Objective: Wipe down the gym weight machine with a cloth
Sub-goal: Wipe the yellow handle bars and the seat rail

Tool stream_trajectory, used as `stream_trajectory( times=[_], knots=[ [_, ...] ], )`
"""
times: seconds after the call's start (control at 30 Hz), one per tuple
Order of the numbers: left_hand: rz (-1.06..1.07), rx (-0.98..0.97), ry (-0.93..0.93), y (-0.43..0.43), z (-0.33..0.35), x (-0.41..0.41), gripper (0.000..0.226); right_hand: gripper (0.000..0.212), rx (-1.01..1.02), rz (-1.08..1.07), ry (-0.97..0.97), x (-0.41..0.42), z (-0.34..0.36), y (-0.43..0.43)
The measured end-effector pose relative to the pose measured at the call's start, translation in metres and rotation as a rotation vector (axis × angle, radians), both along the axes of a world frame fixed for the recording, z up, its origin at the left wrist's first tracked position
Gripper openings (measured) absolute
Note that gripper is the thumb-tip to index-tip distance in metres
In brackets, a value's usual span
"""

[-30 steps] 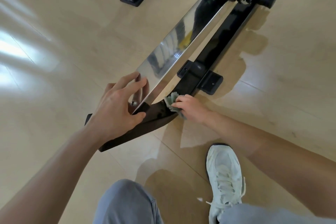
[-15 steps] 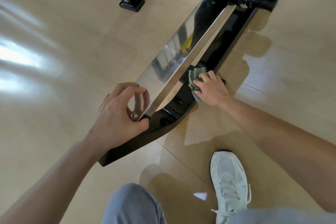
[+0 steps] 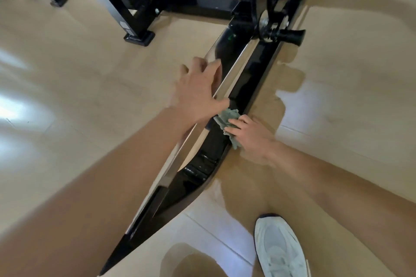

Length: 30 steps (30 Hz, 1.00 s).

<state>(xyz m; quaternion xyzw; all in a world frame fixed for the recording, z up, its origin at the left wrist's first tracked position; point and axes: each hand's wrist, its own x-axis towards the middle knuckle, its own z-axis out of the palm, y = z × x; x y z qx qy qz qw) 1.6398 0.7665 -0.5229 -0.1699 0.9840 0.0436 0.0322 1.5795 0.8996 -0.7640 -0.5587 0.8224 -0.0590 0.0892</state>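
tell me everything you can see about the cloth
The cloth is a small grey-green rag, soft and crumpled into folds. The right hand presses it with spread fingers against the glossy black base rail of the machine, beside the chrome bar. The left hand rests on that bar just above the cloth.

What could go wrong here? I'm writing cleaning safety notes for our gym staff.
The left hand rests on the shiny metal rail, likely leaving prints there. The right hand presses the green cloth into the narrow gap by the black base beam, where fingers could get pinched. The white shoe stands on glossy floor; crouching there risks a slip.
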Motion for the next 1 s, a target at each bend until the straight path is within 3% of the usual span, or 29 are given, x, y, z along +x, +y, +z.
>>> stream_trajectory(
  times=[0.27,0.57,0.7,1.0],
  knots=[
    [0.011,-0.003,0.136,-0.010,-0.013,0.003,0.065,0.051,0.064,-0.333,-0.067,-0.090,0.013,-0.008],
    [0.024,-0.002,0.197,-0.012,-0.018,0.006,0.066,0.056,0.147,-0.515,-0.110,-0.158,0.030,-0.028],
    [0.027,0.018,0.184,-0.014,-0.017,0.005,0.066,0.052,0.127,-0.436,-0.160,-0.158,0.030,-0.034],
    [0.010,0.027,0.215,-0.013,-0.018,0.005,0.059,0.053,-0.003,-0.016,-0.118,-0.073,0.011,-0.034]
  ],
)
